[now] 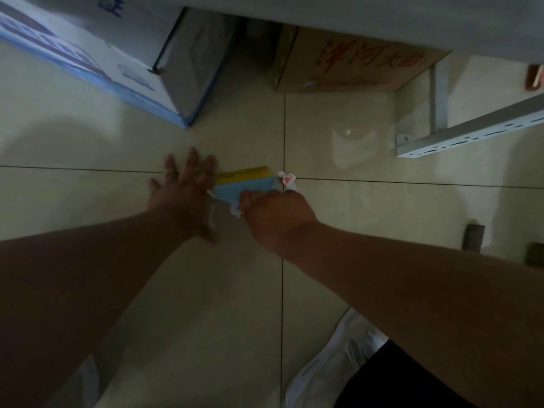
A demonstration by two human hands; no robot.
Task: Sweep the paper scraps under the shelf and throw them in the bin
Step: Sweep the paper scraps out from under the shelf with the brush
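Note:
A small blue hand brush (244, 188) with yellow bristles lies on the tiled floor in the middle of the head view. My right hand (276, 214) is closed over its near end, with white paper scraps (235, 212) showing under the knuckles. A white and red paper scrap (287, 179) rests just right of the bristles. My left hand (185, 189) lies flat on the floor with fingers spread, touching the brush's left side. A pale flat object partly shows beneath that hand; I cannot tell what it is. The bin is out of view.
A white and blue carton (88, 54) stands at the upper left and a brown cardboard box (353, 63) at the top under the grey shelf (382, 16). A metal shelf rail (471, 131) juts in from the right. My white shoe (332, 363) is at the bottom.

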